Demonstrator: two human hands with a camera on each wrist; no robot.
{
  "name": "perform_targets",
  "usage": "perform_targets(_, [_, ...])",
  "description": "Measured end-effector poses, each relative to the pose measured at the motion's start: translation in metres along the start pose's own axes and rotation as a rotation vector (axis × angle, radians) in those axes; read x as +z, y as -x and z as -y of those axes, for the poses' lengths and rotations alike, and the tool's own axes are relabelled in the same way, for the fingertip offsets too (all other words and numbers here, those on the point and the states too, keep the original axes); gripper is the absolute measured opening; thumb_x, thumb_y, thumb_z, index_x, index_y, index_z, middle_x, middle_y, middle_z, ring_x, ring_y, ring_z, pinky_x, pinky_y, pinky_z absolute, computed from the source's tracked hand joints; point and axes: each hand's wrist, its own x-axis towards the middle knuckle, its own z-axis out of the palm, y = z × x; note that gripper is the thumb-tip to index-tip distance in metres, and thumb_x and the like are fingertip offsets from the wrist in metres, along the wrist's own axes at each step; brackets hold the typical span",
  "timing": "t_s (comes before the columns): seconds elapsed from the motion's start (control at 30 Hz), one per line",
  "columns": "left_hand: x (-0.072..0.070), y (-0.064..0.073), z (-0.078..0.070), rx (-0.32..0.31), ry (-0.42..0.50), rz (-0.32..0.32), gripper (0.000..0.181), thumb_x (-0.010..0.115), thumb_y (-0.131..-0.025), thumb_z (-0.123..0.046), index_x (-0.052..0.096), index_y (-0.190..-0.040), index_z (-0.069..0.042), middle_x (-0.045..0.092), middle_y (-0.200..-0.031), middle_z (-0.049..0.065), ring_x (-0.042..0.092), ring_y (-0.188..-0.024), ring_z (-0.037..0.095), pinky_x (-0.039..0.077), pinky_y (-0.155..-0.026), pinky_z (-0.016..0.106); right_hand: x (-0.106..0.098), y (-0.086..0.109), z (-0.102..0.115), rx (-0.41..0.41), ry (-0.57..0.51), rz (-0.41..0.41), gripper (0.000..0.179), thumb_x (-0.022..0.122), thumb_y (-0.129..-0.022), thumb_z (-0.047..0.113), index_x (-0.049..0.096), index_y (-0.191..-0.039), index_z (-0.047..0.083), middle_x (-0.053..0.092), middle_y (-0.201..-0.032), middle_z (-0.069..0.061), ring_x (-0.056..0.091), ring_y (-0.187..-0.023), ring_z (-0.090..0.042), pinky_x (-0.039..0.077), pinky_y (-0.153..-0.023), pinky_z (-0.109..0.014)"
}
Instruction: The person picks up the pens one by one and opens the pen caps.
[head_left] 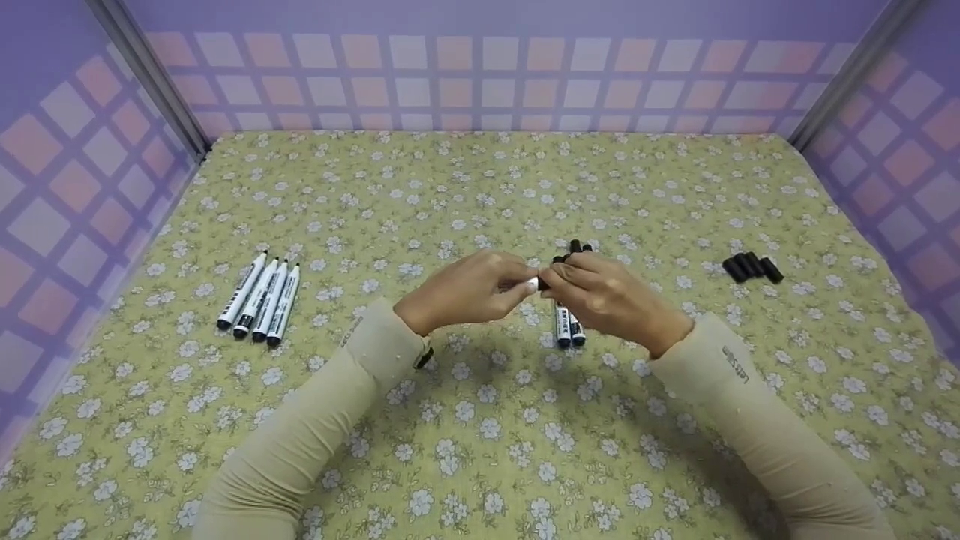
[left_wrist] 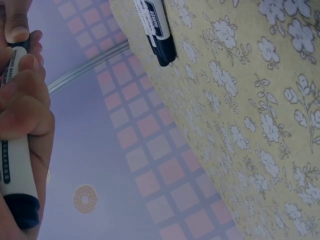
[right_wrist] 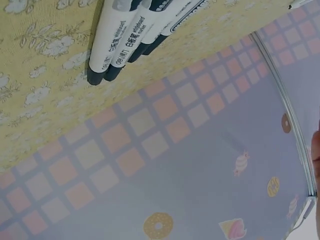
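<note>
My left hand (head_left: 469, 292) grips a white whiteboard marker (left_wrist: 16, 170) by its barrel, held above the cloth. At the marker's other end, my right hand (head_left: 604, 300) pinches its black cap (head_left: 544, 282) between thumb and fingers. In the left wrist view the fingers wrap the barrel, and a thumb presses on the dark cap end. Below and behind the right hand lie several black-capped markers (head_left: 563, 330), partly covered by it. They also appear at the top of the right wrist view, side by side.
To the left, several uncapped white markers (head_left: 259, 300) lie in a slanted row, dark tips pointing away. Several loose black caps (head_left: 754, 266) sit together at the right. A flowered yellow cloth (head_left: 487, 465) covers the table, with purple checked panels (head_left: 480, 52) around it.
</note>
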Motion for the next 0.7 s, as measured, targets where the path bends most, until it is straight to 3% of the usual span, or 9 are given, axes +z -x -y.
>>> perform_targets(0.17, [0.002,-0.001,0.0,-0.001,-0.109,-0.048,0.031,0.048,-0.101,-0.024,0.068,-0.12,-0.009,0.068,-0.109,0.006,0.062,-0.087,0.017,0.051,-0.078,0.032,-0.005,-0.007,0.002,0.089,-0.035,0.132,0.017,0.067,-0.088,0.005,0.065,-0.103,-0.003,0.067,-0.084,-0.012,0.059,-0.069,-0.02,0.052,-0.062,-0.025])
perform_targets(0.37, [0.006,0.0,0.0,0.058,-0.211,-0.094,0.026,0.05,-0.1,-0.022,0.071,-0.108,-0.009,0.067,-0.094,0.004,0.054,-0.067,0.012,0.047,-0.061,0.026,-0.012,-0.016,0.011,0.169,-0.039,0.311,0.009,0.063,-0.091,0.005,0.062,-0.098,0.0,0.062,-0.081,-0.009,0.057,-0.07,-0.019,0.049,-0.063,-0.027])
perform_targets(0.57, [0.004,0.001,-0.001,0.077,-0.178,-0.09,0.024,0.05,-0.1,-0.021,0.072,-0.1,-0.01,0.063,-0.083,0.002,0.046,-0.062,0.01,0.04,-0.057,0.023,-0.011,-0.014,0.01,0.106,-0.01,0.243,0.011,0.065,-0.09,0.007,0.064,-0.099,-0.001,0.058,-0.076,-0.009,0.051,-0.064,-0.018,0.044,-0.058,-0.026])
perform_targets(0.7, [0.001,0.0,-0.003,0.08,-0.12,-0.059,0.027,0.048,-0.101,-0.02,0.067,-0.084,-0.011,0.054,-0.071,0.001,0.04,-0.058,0.01,0.035,-0.056,0.023,-0.007,-0.01,0.009,0.082,-0.001,0.187,0.013,0.065,-0.09,0.007,0.064,-0.1,-0.001,0.057,-0.075,-0.009,0.047,-0.062,-0.018,0.041,-0.056,-0.027])
